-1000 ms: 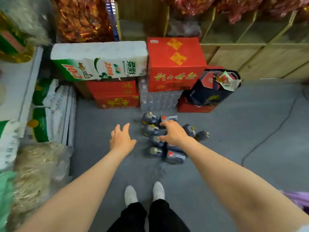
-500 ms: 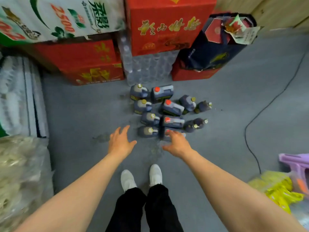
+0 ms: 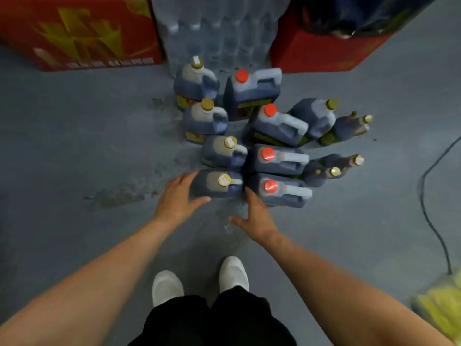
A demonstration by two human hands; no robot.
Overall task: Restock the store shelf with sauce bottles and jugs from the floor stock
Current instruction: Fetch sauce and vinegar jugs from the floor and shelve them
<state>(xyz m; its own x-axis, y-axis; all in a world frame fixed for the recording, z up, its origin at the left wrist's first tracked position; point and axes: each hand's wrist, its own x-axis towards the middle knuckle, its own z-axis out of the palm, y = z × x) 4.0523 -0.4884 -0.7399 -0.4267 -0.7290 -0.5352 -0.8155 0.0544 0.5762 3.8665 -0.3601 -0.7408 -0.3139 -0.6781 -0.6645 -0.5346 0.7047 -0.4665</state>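
From the head view we see our left hand (image 3: 180, 196) spread against the near gold-capped jug (image 3: 219, 183) and our right hand (image 3: 254, 216) open just beside it, bracketing it to lift off the floor (image 3: 74, 158), we judge.

Pale print on red carton (image 3: 79, 33) too blurred to read; jug labels (image 3: 249, 106) likewise illegible

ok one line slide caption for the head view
Both open hands, left and right, reach for the nearest gold-capped jug among floor stock.
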